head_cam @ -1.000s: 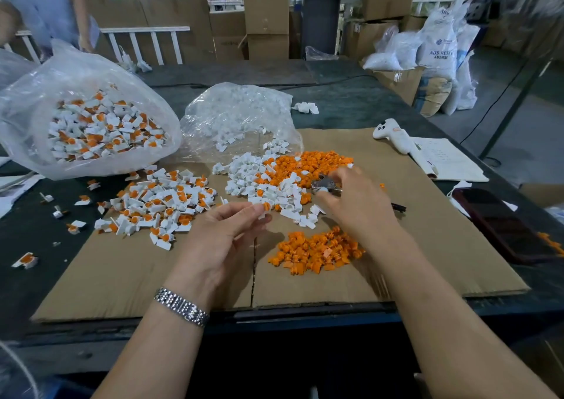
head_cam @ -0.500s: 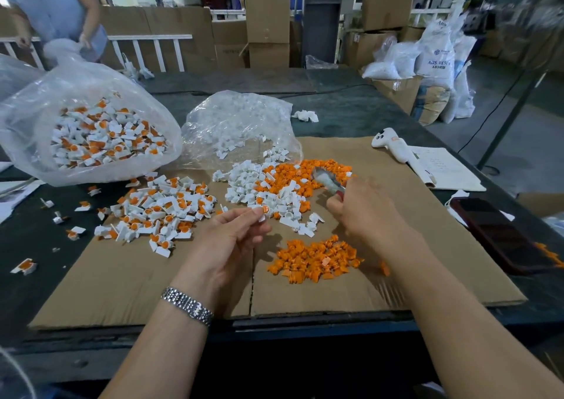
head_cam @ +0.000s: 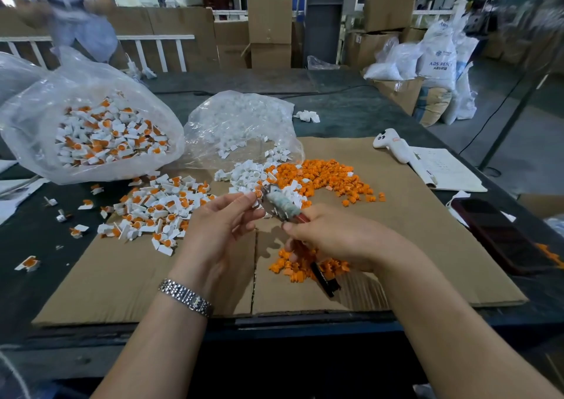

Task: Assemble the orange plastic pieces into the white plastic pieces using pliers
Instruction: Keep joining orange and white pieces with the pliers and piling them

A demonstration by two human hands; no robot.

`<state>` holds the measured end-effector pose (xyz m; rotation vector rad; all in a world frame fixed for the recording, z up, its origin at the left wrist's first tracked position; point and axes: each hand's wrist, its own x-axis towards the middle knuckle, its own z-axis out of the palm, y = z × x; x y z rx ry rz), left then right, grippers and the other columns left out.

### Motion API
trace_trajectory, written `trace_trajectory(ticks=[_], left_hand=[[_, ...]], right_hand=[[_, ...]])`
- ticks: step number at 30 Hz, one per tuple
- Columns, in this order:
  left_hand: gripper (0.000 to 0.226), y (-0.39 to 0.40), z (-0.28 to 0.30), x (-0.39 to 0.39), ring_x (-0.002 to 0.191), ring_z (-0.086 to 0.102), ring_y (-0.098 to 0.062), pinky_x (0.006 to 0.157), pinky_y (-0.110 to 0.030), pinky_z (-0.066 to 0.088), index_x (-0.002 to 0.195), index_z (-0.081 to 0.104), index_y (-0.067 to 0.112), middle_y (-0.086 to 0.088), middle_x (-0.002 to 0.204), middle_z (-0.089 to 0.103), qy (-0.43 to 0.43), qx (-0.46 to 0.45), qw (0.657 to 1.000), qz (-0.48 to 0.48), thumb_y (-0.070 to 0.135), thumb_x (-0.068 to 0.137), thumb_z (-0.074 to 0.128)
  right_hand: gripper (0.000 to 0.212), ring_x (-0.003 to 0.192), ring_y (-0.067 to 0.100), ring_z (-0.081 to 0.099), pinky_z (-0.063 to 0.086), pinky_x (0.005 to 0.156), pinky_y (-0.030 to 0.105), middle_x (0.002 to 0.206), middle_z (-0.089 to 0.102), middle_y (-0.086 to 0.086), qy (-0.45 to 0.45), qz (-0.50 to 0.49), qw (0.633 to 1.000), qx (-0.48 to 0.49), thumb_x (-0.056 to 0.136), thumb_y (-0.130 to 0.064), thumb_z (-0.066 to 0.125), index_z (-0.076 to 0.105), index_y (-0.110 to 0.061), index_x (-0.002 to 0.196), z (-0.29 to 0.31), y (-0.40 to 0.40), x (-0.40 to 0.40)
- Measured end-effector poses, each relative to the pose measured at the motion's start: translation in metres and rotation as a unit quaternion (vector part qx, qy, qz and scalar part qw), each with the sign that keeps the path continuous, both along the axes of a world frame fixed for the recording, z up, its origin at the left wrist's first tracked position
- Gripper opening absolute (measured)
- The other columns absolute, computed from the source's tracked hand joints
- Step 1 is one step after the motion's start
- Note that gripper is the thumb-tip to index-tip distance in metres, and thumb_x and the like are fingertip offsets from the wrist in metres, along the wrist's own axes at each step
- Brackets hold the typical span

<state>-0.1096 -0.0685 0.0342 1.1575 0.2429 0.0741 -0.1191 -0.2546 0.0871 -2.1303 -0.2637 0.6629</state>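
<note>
pressing an orange piece into a white one with the pliers
left hand (head_cam: pixel 227 215) pinches a white piece (head_cam: pixel 254 195) at the nose of the pliers (head_cam: pixel 279 205), gripped by the right hand (head_cam: pixel 332 234), above the cardboard (head_cam: pixel 122 276); next likely a squeeze. open room near; piles left and far.
</note>
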Motion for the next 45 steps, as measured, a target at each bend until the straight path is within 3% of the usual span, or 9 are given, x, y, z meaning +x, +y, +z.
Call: trace_trajectory(ticks=[4, 12, 23, 27, 30, 34, 37, 41, 45], left_hand=[[0.03, -0.001, -0.001, 0.001, 0.073, 0.076, -0.015, 0.053, -0.018, 0.053, 0.108, 0.068, 0.0, -0.008, 0.086, 0.079, -0.004, 0.012, 1.0, 0.009, 0.012, 0.083, 0.08], [0.015, 0.001, -0.004, 0.003, 0.073, 0.077, -0.013, 0.054, -0.017, 0.054, 0.098, 0.07, 0.003, -0.01, 0.086, 0.08, 0.01, 0.054, 0.998, 0.012, 0.01, 0.087, 0.077], [0.009, 0.003, -0.016, 0.004, 0.072, 0.076, -0.017, 0.059, -0.02, 0.059, 0.095, 0.071, 0.002, -0.013, 0.084, 0.079, 0.035, 0.033, 0.999, 0.006, 0.007, 0.089, 0.076], [0.007, 0.008, -0.02, 0.005, 0.074, 0.077, -0.018, 0.061, -0.022, 0.06, 0.092, 0.071, 0.007, -0.012, 0.08, 0.078, 0.031, 0.053, 0.998, 0.026, 0.011, 0.09, 0.076], [0.006, 0.022, -0.022, 0.006, 0.075, 0.077, -0.017, 0.062, -0.025, 0.061, 0.096, 0.073, 0.009, -0.012, 0.083, 0.079, 0.033, 0.099, 0.99, 0.096, 0.011, 0.092, 0.076], [0.028, 0.038, -0.017, 0.016, 0.075, 0.078, -0.014, 0.06, -0.021, 0.06, 0.121, 0.063, 0.011, -0.01, 0.101, 0.077, 0.03, 0.101, 0.969, 0.222, 0.0, 0.095, 0.068], [0.042, 0.037, -0.022, 0.017, 0.072, 0.072, -0.012, 0.054, -0.023, 0.052, 0.134, 0.057, 0.019, -0.004, 0.115, 0.067, 0.023, 0.262, 0.927, 0.267, 0.011, 0.095, 0.07], [0.018, 0.018, -0.031, 0.019, 0.084, 0.067, -0.007, 0.066, -0.023, 0.052, 0.112, 0.067, 0.029, 0.007, 0.109, 0.068, -0.032, 0.427, 0.895, 0.124, 0.019, 0.097, 0.069], [0.032, -0.001, -0.036, 0.03, 0.094, 0.057, -0.006, 0.074, -0.022, 0.044, 0.13, 0.066, 0.027, 0.007, 0.132, 0.061, -0.054, 0.624, 0.78, 0.008, 0.028, 0.098, 0.067]], right_hand=[[0.017, 0.088, 0.015, 0.071, 0.056, 0.093, 0.041, 0.107, 0.073, 0.009, -0.006, 0.012, 1.0, 0.007, 0.107, -0.03, 0.045, 0.058, -0.019, 0.103, -0.001, 0.003, -0.002], [0.03, 0.062, 0.013, 0.055, 0.048, 0.064, 0.03, 0.072, 0.057, -0.001, -0.089, 0.003, 0.995, -0.037, 0.107, -0.038, 0.042, 0.052, -0.021, 0.085, -0.013, 0.012, -0.007], [0.033, 0.059, 0.008, 0.051, 0.031, 0.046, 0.024, 0.074, 0.054, -0.003, -0.166, -0.038, 0.977, -0.13, 0.104, -0.043, 0.045, 0.046, -0.024, 0.078, -0.037, 0.024, -0.003], [0.042, 0.059, 0.012, 0.05, 0.035, 0.052, 0.029, 0.07, 0.053, -0.002, -0.149, -0.005, 0.978, -0.144, 0.099, -0.058, 0.045, 0.051, -0.023, 0.078, -0.03, 0.011, 0.004], [0.04, 0.071, 0.013, 0.054, 0.037, 0.055, 0.03, 0.088, 0.059, 0.0, -0.202, -0.048, 0.958, -0.197, 0.095, -0.064, 0.047, 0.054, -0.025, 0.09, -0.029, -0.003, 0.018], [0.06, 0.112, 0.03, 0.054, 0.044, 0.09, 0.044, 0.124, 0.056, 0.012, -0.289, -0.114, 0.887, -0.341, 0.095, -0.064, 0.046, 0.055, -0.014, 0.127, -0.039, -0.019, 0.039], [0.067, 0.123, 0.035, 0.05, 0.039, 0.101, 0.05, 0.132, 0.054, 0.016, -0.301, -0.127, 0.85, -0.413, 0.095, -0.067, 0.042, 0.052, -0.011, 0.129, -0.05, -0.026, 0.053], [0.07, 0.127, 0.035, 0.046, 0.035, 0.106, 0.051, 0.137, 0.051, 0.015, -0.304, -0.119, 0.846, -0.42, 0.095, -0.069, 0.041, 0.05, -0.013, 0.136, -0.066, -0.029, 0.064], [0.072, 0.133, 0.034, 0.038, 0.033, 0.107, 0.052, 0.142, 0.047, 0.013, -0.292, -0.126, 0.856, -0.408, 0.096, -0.069, 0.034, 0.045, -0.016, 0.143, -0.077, -0.03, 0.07]])
